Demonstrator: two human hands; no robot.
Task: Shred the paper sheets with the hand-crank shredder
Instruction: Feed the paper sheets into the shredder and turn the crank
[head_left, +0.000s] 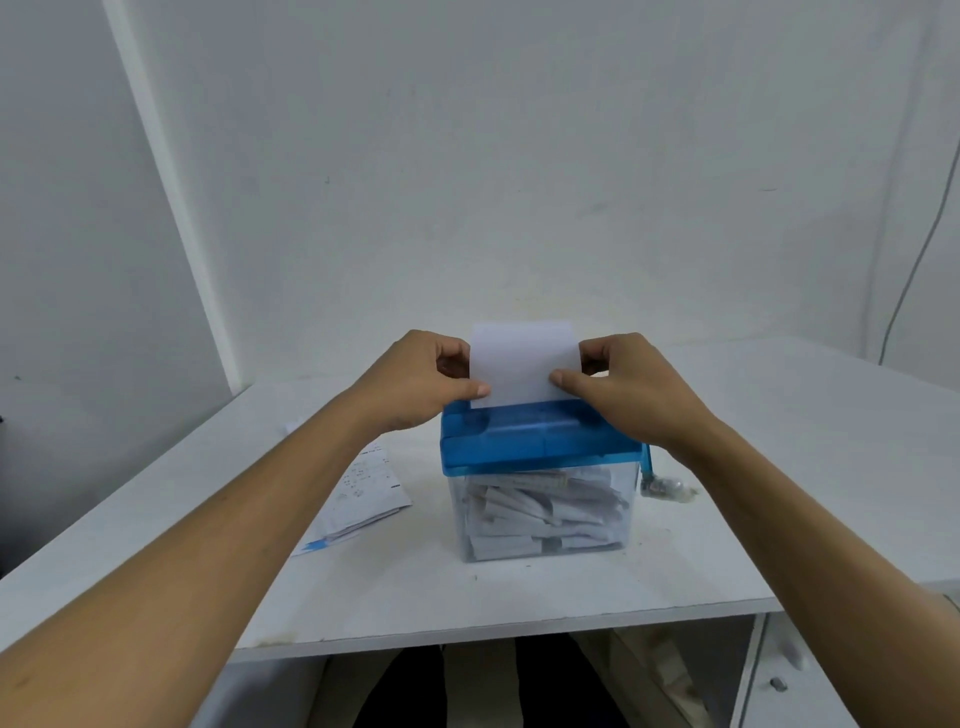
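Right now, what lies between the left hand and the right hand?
In the head view, a white paper sheet stands upright between the left hand and right hand, both pinching its edges above the shredder.

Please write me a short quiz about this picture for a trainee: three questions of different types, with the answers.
1. True or false: the right hand turns the crank.
2. Where do the printed papers lie? A) left of the shredder B) right of it C) on its lid
3. Fill in: the clear bin holds paper ____.
Key: 1 false, it and the left hand pinch the white sheet at the slot; 2 A; 3 shreds.
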